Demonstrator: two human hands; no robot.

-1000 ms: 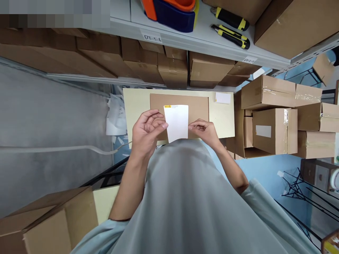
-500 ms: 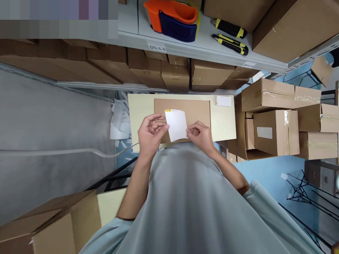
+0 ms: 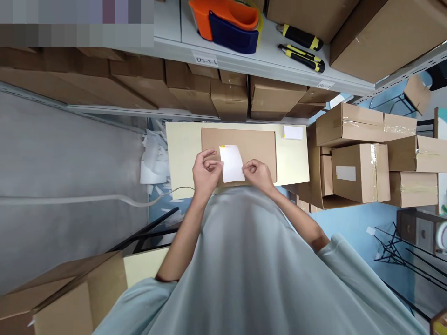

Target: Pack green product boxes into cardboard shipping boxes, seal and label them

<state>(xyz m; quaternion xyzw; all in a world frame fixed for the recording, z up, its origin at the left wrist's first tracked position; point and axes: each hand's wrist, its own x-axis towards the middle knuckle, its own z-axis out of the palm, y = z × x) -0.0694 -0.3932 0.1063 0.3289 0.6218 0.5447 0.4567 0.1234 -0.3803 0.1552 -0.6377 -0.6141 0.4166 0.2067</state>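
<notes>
A white label (image 3: 232, 164) with a small yellow mark at its top left corner is held over a flat brown cardboard box (image 3: 256, 144). My left hand (image 3: 206, 173) pinches the label's left edge between thumb and finger, its other fingers loosely curled. At the lower right edge of the label, my right hand (image 3: 258, 175) grips it with closed fingertips. Whether the label touches the cardboard, I cannot tell. The box lies on a pale yellow tabletop (image 3: 292, 160), where a small white stack of labels (image 3: 292, 132) sits at the top right.
Above the table, a shelf (image 3: 240, 60) bears an orange and blue tape dispenser (image 3: 232, 28) and two box cutters (image 3: 302, 58). Several cardboard boxes (image 3: 359, 172) are piled on the right. A grey cable (image 3: 118, 197) runs in from the left, below crumpled white paper (image 3: 153, 158).
Both hands have drawn slightly closer together. The label, bowed before, now looks flatter and straighter over the box. The whole view has shifted a little.
</notes>
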